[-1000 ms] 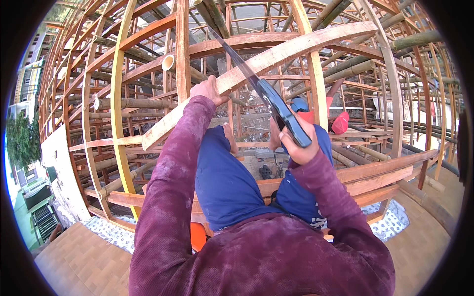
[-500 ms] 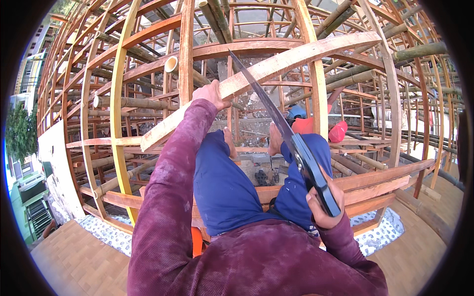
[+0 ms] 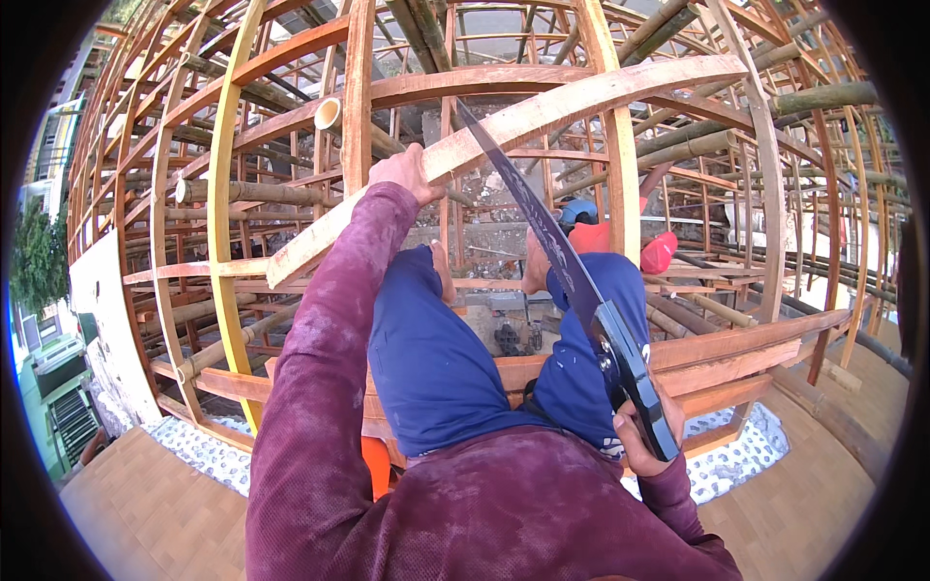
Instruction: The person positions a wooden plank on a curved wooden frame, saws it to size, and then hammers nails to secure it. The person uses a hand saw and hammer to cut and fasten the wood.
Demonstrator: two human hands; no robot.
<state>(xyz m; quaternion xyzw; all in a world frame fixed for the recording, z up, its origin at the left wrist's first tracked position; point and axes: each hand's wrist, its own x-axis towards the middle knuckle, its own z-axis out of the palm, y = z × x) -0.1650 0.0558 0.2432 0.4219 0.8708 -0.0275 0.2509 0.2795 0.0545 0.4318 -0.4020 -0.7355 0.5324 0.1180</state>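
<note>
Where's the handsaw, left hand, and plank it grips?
Handsaw (image 3: 574, 276), head view: blade, toward the handle.
Left hand (image 3: 402, 174), head view: back of hand.
Plank (image 3: 544, 116), head view: pale face, right of blade.

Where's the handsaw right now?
Head view, right of centre: the handsaw is in the right hand, its handle by the right leg, its blade slanting up-left across the wooden beam held by the left hand.

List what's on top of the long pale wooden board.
The bare left hand grips the board; right of it, the black-handled metal saw crosses over with its blade. The wood directly beneath both is covered; any cut there can't be seen.
</note>
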